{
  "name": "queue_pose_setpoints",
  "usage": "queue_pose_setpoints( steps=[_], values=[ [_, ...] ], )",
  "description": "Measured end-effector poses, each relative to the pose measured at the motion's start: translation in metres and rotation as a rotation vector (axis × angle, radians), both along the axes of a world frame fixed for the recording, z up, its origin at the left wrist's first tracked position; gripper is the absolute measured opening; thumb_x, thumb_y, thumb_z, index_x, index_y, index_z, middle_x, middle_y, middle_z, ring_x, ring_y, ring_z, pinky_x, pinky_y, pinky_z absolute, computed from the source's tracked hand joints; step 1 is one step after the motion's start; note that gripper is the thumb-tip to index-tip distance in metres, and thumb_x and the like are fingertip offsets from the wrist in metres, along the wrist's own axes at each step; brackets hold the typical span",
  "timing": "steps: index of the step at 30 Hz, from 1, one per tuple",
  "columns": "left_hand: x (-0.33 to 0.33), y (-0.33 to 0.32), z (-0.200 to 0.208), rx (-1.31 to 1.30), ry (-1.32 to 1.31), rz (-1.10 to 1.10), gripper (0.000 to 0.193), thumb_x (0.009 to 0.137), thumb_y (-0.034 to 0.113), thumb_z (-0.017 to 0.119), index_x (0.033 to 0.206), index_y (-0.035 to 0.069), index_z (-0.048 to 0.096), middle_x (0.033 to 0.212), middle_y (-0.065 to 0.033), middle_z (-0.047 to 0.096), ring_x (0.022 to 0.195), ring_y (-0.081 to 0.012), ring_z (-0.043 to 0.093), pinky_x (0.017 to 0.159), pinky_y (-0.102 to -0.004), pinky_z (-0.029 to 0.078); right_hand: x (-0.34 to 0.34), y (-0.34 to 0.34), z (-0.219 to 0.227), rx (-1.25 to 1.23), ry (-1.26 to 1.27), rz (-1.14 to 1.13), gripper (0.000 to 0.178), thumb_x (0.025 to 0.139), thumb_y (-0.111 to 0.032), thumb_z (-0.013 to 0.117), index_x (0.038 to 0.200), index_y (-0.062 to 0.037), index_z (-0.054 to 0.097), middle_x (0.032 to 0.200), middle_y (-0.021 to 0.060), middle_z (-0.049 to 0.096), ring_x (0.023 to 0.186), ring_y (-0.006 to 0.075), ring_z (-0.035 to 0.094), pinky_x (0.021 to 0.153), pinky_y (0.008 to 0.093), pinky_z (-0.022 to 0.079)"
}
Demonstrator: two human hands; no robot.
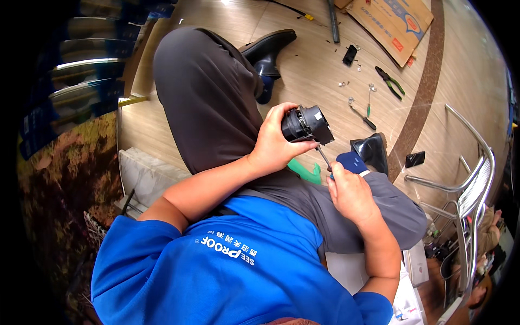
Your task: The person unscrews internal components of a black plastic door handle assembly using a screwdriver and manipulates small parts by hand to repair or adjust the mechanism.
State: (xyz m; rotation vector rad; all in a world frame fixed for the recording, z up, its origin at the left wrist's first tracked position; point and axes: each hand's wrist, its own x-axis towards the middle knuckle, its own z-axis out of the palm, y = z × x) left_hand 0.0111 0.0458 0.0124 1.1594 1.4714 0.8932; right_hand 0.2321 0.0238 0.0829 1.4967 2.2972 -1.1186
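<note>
Between my knees, my left hand (272, 142) grips a black cylindrical plastic housing (306, 124), fingers over its top and thumb along its lower side. The housing is tilted, and some inner parts show at its left end. My right hand (350, 194) is closed around a screwdriver (324, 156). Its thin shaft points up and left to the underside of the housing, close to my left thumb. The tip is hidden there, so I cannot tell whether it sits in a screw. Below the housing, a bright green piece (307, 171) lies between my legs.
On the floor ahead lie green-handled pliers (390, 82), a dark-handled screwdriver (364, 117), a thin green-handled screwdriver (369, 103), several small parts and a small black piece (350, 55). Cardboard (385, 26) lies beyond. A metal-framed chair (489, 162) and a black rectangular object (415, 159) are at right.
</note>
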Motion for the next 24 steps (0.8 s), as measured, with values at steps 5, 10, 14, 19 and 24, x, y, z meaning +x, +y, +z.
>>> queue_pose_setpoints(
  steps=[5,10,14,19,24],
  values=[
    [0.002,0.000,-0.014,-0.080,-0.069,0.015,0.076,0.066,0.011,0.091,0.128,0.000,0.048,0.112,-0.0086,0.058,0.102,-0.0155,0.059,0.090,-0.0304,0.052,0.002,0.006,-0.003,0.027,-0.014,0.066,0.019,0.093,-0.014,0.059,0.103,-0.0016,0.050,0.079,0.0204,0.066,0.073,0.0407,0.067,0.065,0.0511,0.052],
    [0.003,0.010,-0.006,-0.107,-0.266,0.042,0.078,0.066,0.011,0.091,0.130,0.002,0.048,0.116,-0.0092,0.057,0.108,-0.0168,0.058,0.094,-0.0308,0.050,-0.002,0.012,0.010,0.037,-0.010,-0.009,0.022,0.093,-0.015,0.059,0.107,-0.0017,0.051,0.081,0.0221,0.066,0.073,0.0425,0.066,0.066,0.0521,0.052],
    [-0.005,0.016,0.010,-0.125,-0.577,0.021,0.079,0.066,0.003,0.089,0.133,0.005,0.047,0.120,-0.0060,0.056,0.112,-0.0156,0.057,0.097,-0.0305,0.048,-0.005,0.005,0.047,-0.012,0.058,-0.127,0.035,0.091,-0.014,0.061,0.122,-0.0016,0.050,0.086,0.0235,0.067,0.079,0.0435,0.066,0.068,0.0516,0.052],
    [-0.022,0.014,0.012,-0.274,-1.064,-0.066,0.099,0.060,0.002,0.090,0.145,0.007,0.040,0.134,-0.0096,0.055,0.125,-0.0245,0.056,0.107,-0.0398,0.045,0.037,-0.002,0.087,-0.160,0.313,-0.188,0.036,0.087,-0.011,0.066,0.121,-0.0015,0.057,0.092,0.0218,0.069,0.082,0.0406,0.068,0.072,0.0438,0.055],
    [-0.015,0.018,0.013,-0.413,-1.295,-0.436,0.102,0.058,0.012,0.090,0.146,0.007,0.039,0.138,-0.0243,0.051,0.128,-0.0418,0.053,0.110,-0.0527,0.040,0.071,-0.017,0.070,-0.029,0.747,-0.499,0.030,0.077,0.000,0.069,0.107,0.0032,0.067,0.089,0.0140,0.072,0.074,0.0205,0.070,0.068,0.0307,0.054]
  ],
)
